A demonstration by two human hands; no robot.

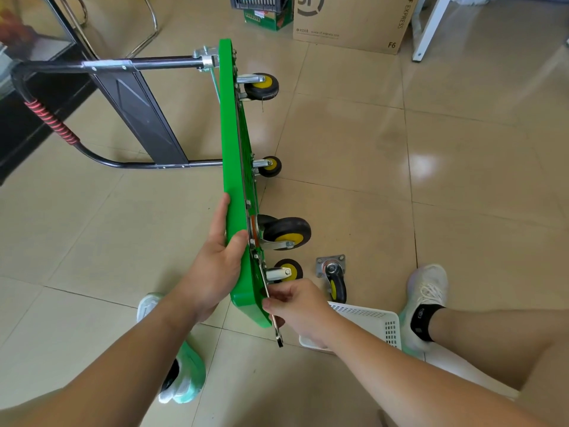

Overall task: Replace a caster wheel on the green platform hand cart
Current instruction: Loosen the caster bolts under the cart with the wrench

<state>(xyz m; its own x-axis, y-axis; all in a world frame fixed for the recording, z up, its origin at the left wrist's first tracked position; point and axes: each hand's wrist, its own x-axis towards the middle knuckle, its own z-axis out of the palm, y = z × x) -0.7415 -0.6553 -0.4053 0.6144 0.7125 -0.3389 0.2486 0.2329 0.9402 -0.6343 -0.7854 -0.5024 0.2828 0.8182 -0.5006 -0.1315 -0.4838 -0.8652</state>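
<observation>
Bright daylight glares off the glossy floor tiles [421, 164]; edges bend.

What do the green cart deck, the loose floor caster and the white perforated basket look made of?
Green cart deck: glossy, rounded edges, probably moulded plastic. Loose floor caster: shiny plated metal plate and fork; matte black tyre, rubber-like; yellow hub, likely plastic. White perforated basket: matte moulded plastic, likely.

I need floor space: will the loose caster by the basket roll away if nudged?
Probably not far: the caster lies on its side, so it should pivot on its plate rather than roll. The glossy tiles may let it skid. The metal plate suggests it is heavy for its size.
</observation>
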